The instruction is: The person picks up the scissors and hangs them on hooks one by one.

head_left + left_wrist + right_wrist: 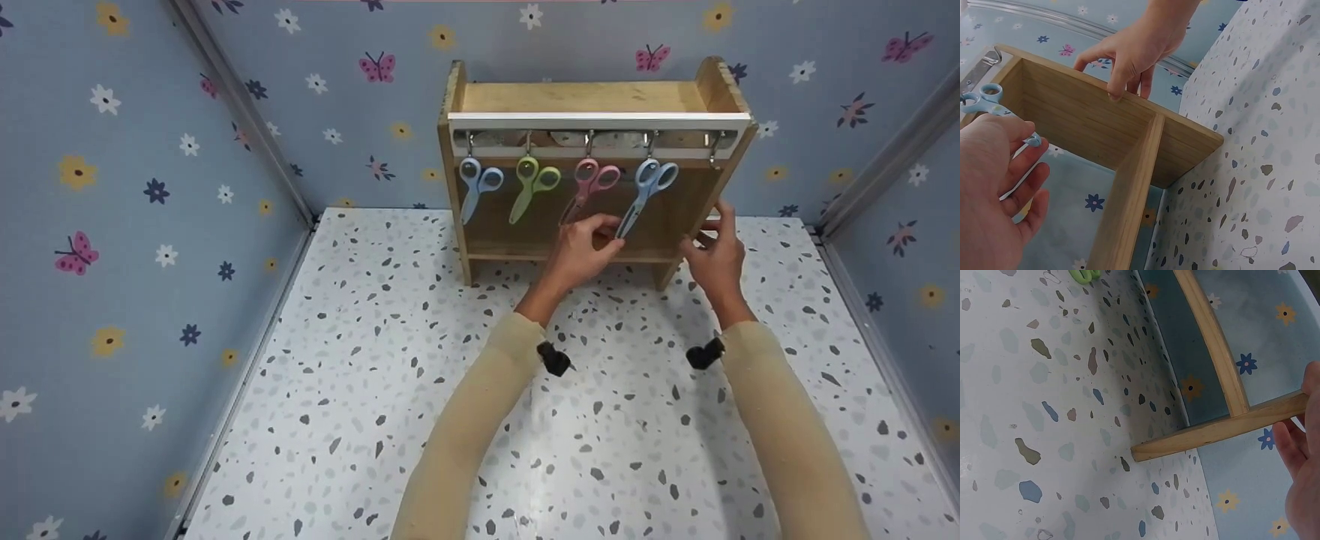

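Note:
Light blue scissors (646, 187) hang from the fourth hook of a wooden rack (570, 255). My left hand (583, 251) pinches their lower end between thumb and fingertips; the left wrist view also shows the blue scissors (988, 101) there. On the right, my right hand (716, 251) grips the rack's side panel, thumb on the front edge and fingers behind it. That panel (1213, 432) and part of the right hand (1303, 467) appear in the right wrist view. Pink scissors (592, 178) hang just left of the blue pair, their lower end close above my left hand.
Green scissors (531, 184) and another blue pair (476, 184) hang farther left. The rightmost hook (714, 154) carries nothing. The rack stands on a speckled white surface (360, 337), close to the flowered back wall (375, 97); side walls flank it.

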`<state>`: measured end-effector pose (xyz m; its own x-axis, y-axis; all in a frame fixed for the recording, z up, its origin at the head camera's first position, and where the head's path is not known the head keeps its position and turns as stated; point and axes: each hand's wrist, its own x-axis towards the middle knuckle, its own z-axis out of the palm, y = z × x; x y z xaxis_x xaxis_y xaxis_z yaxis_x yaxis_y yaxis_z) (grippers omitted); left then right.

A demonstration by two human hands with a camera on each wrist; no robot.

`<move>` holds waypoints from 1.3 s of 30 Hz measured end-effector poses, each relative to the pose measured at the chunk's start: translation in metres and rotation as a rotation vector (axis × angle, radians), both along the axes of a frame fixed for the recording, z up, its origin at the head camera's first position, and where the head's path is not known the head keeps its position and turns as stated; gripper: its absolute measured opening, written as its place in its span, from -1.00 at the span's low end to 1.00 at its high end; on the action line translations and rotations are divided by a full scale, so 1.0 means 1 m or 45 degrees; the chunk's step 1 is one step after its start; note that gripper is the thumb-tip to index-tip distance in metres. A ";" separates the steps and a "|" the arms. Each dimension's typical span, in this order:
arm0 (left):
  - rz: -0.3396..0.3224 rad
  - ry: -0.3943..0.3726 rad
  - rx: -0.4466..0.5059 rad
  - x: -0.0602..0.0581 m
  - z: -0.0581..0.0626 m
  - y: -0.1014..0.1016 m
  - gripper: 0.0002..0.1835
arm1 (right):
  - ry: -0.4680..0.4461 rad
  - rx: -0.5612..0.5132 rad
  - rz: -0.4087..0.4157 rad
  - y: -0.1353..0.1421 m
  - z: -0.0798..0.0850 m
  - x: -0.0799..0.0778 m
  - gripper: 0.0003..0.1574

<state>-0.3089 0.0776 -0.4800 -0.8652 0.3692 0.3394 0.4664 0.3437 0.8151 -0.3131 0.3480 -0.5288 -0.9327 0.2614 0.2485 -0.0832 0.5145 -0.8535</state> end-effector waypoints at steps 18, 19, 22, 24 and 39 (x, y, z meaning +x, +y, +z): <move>0.024 -0.063 -0.047 0.001 -0.011 0.001 -0.45 | 0.042 0.040 -0.013 -0.001 -0.001 0.001 0.04; 0.024 -0.071 -0.054 0.001 -0.011 0.001 -0.45 | 0.039 0.042 -0.014 -0.001 -0.001 0.001 0.04; 0.019 -0.095 -0.067 0.001 -0.012 0.001 -0.44 | 0.034 0.042 -0.014 -0.001 -0.001 0.002 0.03; 0.019 -0.103 -0.072 0.001 -0.013 0.001 -0.45 | 0.026 0.043 -0.014 -0.001 -0.001 0.002 0.03; 0.029 -0.137 -0.119 0.003 -0.023 -0.008 -0.44 | -0.014 0.011 -0.013 -0.002 0.002 0.001 0.09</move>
<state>-0.3057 0.0701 -0.5034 -0.9032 0.3746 0.2095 0.3694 0.4297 0.8239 -0.3117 0.3461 -0.5266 -0.9327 0.2687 0.2405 -0.0685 0.5226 -0.8498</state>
